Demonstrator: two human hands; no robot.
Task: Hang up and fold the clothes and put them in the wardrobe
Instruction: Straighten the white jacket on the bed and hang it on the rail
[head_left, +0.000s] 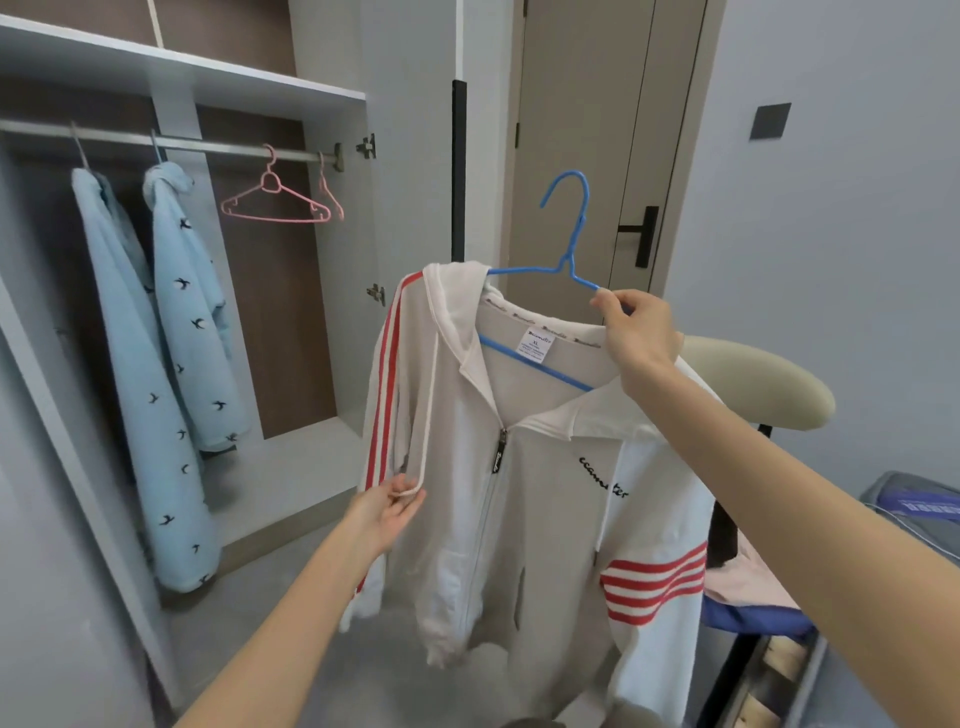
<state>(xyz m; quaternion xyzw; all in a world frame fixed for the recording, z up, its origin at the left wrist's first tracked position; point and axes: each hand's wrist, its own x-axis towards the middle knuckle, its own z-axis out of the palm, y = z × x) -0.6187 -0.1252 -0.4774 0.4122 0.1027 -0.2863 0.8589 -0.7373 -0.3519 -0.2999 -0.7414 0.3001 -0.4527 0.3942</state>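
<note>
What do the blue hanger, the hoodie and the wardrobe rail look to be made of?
The hanger: thin wire, probably with a glossy blue plastic coating, twisted at the neck. The hoodie: soft matte white knit, likely cotton, draping in folds, with a metal-looking zip. The rail: grey metal tube with a dull sheen.

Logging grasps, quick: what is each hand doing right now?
Left hand: pinches the white drawstring of the white, red-striped zip hoodie.
Right hand: grips the blue wire hanger inside that hoodie.

Neck label (536, 347) of the hoodie (550, 545) reads "XL" (its brand line is blurred); chest script (602, 478) unreadable.
</note>
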